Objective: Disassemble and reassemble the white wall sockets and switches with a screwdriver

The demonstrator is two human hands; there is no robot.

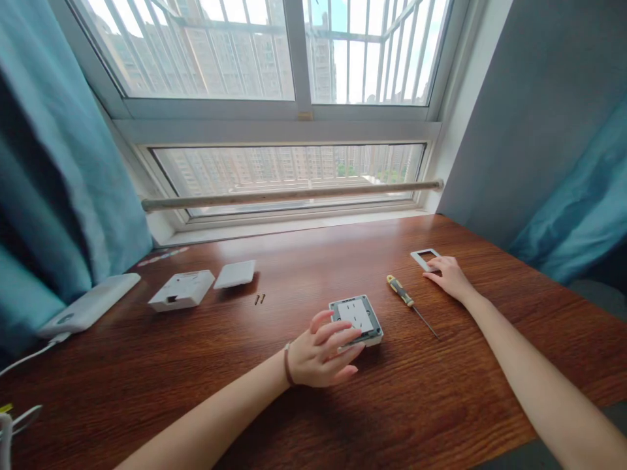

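A wall socket [360, 313] with its inner frame exposed lies face up on the wooden table. My left hand [326, 349] is over its near left side, fingers spread; whether they touch it I cannot tell. At the right, my right hand [447, 274] has its fingers closed on the near edge of a white square cover frame [418, 258], which lies on the table. Between the two hands rests a screwdriver [400, 290] with a yellow and grey handle, its shaft pointing toward me.
Two small screws [259, 299] lie left of the socket. Beyond them are a white plate [235, 274] and a white box [182, 290]. A white device [93, 303] with a cable stands by the blue curtain [68, 156]. A window [289, 176] borders the table's far side.
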